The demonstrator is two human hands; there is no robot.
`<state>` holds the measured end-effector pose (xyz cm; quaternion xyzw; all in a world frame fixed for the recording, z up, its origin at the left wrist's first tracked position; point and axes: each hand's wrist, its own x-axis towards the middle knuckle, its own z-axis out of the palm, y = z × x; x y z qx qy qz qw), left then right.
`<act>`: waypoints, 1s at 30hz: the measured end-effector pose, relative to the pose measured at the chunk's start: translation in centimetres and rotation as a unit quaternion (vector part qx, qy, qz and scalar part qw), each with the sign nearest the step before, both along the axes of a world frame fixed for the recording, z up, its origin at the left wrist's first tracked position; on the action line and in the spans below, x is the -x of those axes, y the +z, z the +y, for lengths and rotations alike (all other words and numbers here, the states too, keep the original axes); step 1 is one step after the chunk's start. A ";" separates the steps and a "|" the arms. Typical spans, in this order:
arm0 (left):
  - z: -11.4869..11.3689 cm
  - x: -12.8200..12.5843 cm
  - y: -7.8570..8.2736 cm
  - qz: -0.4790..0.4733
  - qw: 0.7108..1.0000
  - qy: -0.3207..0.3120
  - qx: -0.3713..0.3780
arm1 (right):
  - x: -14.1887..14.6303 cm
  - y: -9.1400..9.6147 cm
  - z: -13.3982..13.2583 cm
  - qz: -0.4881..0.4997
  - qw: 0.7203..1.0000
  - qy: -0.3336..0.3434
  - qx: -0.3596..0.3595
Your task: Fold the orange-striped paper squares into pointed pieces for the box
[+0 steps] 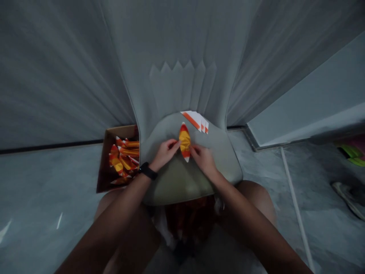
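Observation:
A folded paper piece [184, 142], pointed at both ends and coloured yellow and orange, stands almost upright above a pale grey-green rounded seat [179, 182]. My left hand [164, 154] pinches its left side, and my right hand [202, 160] holds its right side. Behind it, a small stack of white paper sheets with orange stripes [195, 121] lies on the seat. A black watch [148, 171] circles my left wrist. Left of the seat stands a cardboard box [119, 132] holding several similar folded paper pieces [124, 163].
Grey pleated fabric [57, 76] rises behind and beside the seat. A grey floor [327, 228] spreads on both sides, with a thin white rod [296, 205] lying at the right. Near the right edge are a shoe [349, 199] and some green and pink items [352, 152].

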<state>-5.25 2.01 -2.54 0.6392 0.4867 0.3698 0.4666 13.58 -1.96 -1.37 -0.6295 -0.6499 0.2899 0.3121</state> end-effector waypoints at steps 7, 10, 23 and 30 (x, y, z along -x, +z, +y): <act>-0.3 0.0 -0.1 0.018 0.998 -0.053 -0.031 | -0.5 0.1 0.3 -0.016 1.000 -0.006 -0.004; -0.1 0.3 0.0 0.015 0.996 -0.079 -0.034 | -0.8 -0.1 0.7 0.011 1.000 0.007 0.007; 0.1 0.5 0.1 0.000 0.999 -0.029 -0.018 | -0.4 -0.3 0.6 0.189 0.976 0.035 0.100; -0.5 -0.2 0.1 0.027 1.000 -0.010 -0.006 | -0.4 -0.7 0.5 0.099 0.993 0.013 0.056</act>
